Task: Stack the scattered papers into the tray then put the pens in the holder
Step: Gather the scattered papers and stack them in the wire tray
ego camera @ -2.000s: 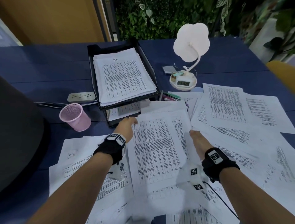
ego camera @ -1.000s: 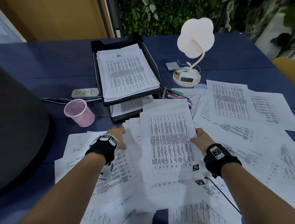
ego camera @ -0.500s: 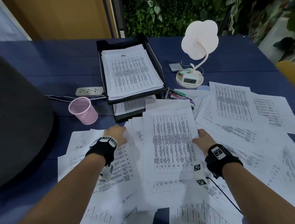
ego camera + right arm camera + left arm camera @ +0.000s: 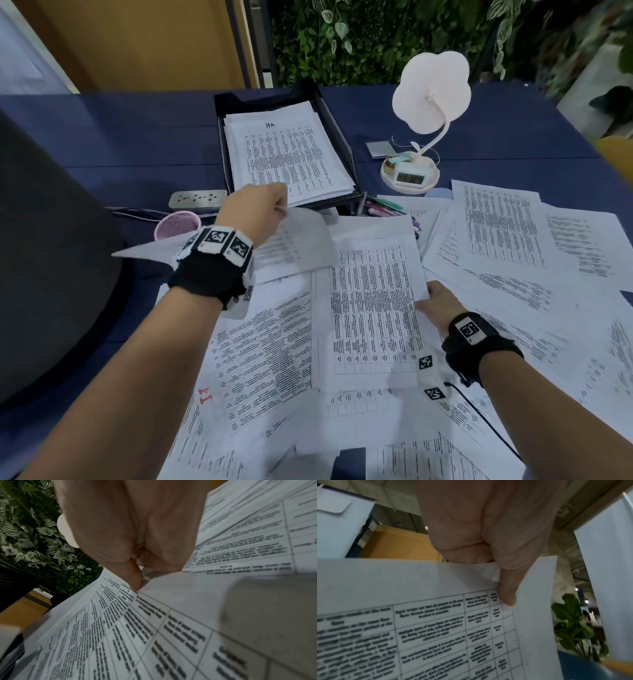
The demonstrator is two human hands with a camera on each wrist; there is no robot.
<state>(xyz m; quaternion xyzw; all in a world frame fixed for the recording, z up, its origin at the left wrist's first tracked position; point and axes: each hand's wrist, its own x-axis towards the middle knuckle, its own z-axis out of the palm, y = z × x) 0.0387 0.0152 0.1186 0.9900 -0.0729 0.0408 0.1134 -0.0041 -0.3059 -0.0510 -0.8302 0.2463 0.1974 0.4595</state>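
Printed sheets lie scattered over the blue table. My left hand is raised in front of the black tray and pinches a lifted sheet by its edge; the thumb lies on the printed side of that sheet. My right hand pinches the right edge of a gathered stack of papers, the thumb on top of the stack. The tray holds a pile of papers. Several pens lie right of the tray. The pink mesh holder stands left of it.
A white flower-shaped lamp with a clock base stands right of the tray. A power strip lies behind the holder. A dark rounded object fills the left side. More sheets cover the right and near table.
My left hand has risen from the table toward the tray, lifting a sheet with it. My right hand stays at the right edge of the stack.
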